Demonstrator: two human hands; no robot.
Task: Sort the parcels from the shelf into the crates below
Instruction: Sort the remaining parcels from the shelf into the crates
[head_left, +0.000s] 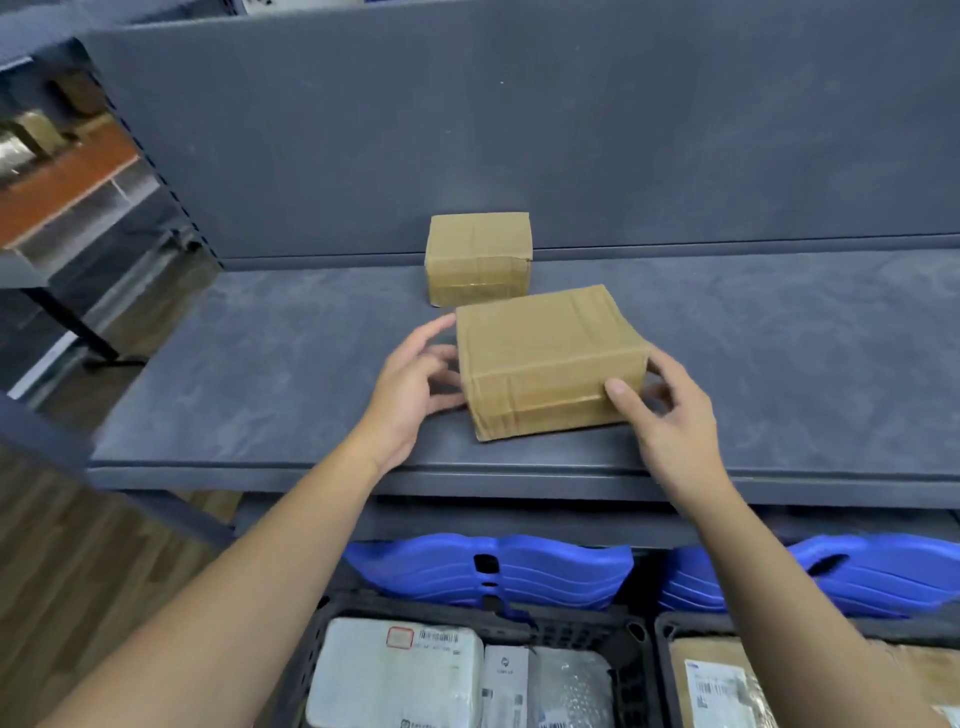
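Note:
Two brown taped cardboard parcels lie on the grey shelf (260, 374). The larger, flat parcel (545, 353) sits near the front edge, and the smaller parcel (478, 257) stands just behind it against the back panel. My left hand (410, 389) touches the flat parcel's left side with loosely spread fingers. My right hand (670, 415) holds its front right corner, thumb on the front face and fingers round the right side. Below the shelf, a black crate (631, 654) holds white and bubble-wrapped parcels. A second crate (662, 670) to its right holds brown parcels.
Blue plastic crates (493, 571) lie under the shelf behind the black ones. A tall grey back panel (519, 130) closes the shelf's rear. Wooden floor (78, 571) and a table leg show at the left past the shelf's upright.

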